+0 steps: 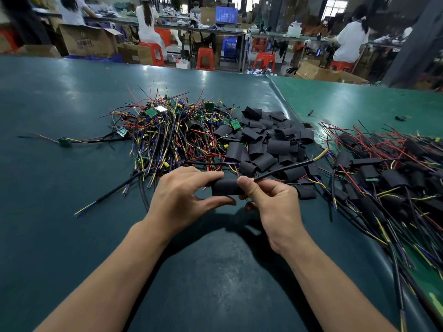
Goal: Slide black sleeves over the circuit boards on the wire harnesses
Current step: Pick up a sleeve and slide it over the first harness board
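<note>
My left hand (182, 190) and my right hand (271, 200) both hold one black sleeve (225, 186) just above the green table mat (72, 104). The left thumb and fingers pinch the sleeve's left end; the right thumb presses its right end. A black cable (285, 167) with yellow and purple wire tips runs out of the sleeve up to the right. Whatever is inside the sleeve is hidden. Behind my hands lies a tangled pile of wire harnesses with green circuit boards (167, 130), and next to it a heap of loose black sleeves (271, 142).
At the right lies a pile of harnesses with sleeves on them (388, 168). One single harness with a green board (64, 141) lies alone at the left. Beyond the table edge are cardboard boxes, red stools and several people seated at benches.
</note>
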Tool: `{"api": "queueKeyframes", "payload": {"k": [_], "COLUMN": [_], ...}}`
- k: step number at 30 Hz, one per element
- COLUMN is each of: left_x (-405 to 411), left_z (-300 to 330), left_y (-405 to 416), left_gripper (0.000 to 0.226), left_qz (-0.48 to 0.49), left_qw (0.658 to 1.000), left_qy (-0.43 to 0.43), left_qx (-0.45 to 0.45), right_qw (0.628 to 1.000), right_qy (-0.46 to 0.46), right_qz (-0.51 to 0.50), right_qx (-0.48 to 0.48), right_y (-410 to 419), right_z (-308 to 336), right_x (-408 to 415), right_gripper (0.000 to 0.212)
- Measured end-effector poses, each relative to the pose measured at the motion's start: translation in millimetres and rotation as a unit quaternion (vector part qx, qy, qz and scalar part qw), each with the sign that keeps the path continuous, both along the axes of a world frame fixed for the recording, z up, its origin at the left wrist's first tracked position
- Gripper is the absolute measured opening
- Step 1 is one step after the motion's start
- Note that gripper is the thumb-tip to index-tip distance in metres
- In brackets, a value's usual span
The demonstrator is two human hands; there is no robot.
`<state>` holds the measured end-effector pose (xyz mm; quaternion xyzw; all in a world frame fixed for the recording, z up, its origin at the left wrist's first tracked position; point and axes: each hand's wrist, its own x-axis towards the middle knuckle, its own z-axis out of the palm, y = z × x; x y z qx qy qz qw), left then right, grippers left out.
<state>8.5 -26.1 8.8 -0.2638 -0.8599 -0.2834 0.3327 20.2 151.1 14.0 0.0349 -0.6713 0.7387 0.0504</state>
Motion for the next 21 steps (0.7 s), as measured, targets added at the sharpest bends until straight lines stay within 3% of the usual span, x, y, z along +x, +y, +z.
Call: {"api": "queueKeyframes", "payload": {"k": [10,21], "left_x": [-5.8,-10.4], "left_z": [-3.0,-7.5], "left_y": [5.6,3.9], "left_gripper": [0.048,0.043], "left_qz": [-0.065,-0.069], "left_qw": [0.998,0.997], "left_qy": [0.006,0.042], "left_qx": [0.011,0.014], "right_qw": [0.999,0.997], "right_qy": [-0.004,-0.004], "right_qz": [0.021,0.028], "right_qx": [-0.032,-0.077], "right_y": [-1.5,2.1], "right_z": [4.6,-1.6], "right_x": [1.6,-4.7], "right_gripper": [0.011,0.017]}}
